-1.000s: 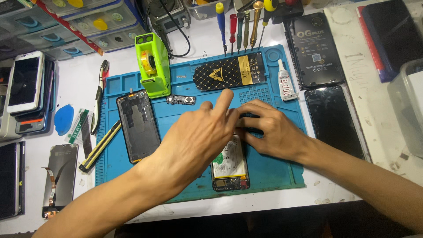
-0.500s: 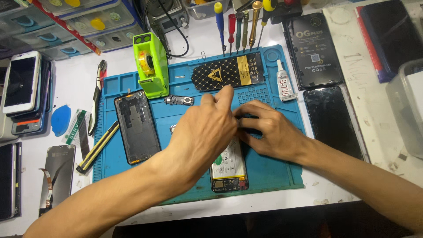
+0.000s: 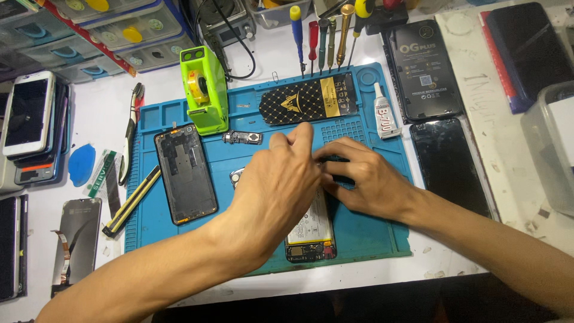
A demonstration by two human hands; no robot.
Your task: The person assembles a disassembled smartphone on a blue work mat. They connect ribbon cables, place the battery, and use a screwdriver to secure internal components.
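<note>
Handset (image 3: 311, 230), opened w/ battery exposed, lies on blue ribbed mat (image 3: 365, 236) mid-bench, mostly under left hand (image 3: 281, 185) and right hand (image 3: 365, 179), fingers bunched at its top end, grip hidden so can't tell; left: black rear frame (image 3: 185, 173), green tape dispenser (image 3: 203, 90); right: white glue tube (image 3: 384, 112).

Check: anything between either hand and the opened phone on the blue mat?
Nothing visible. The left hand and right hand both lie over the opened phone on the blue mat, covering its upper part. Whether the fingers grip it is hidden.
</note>
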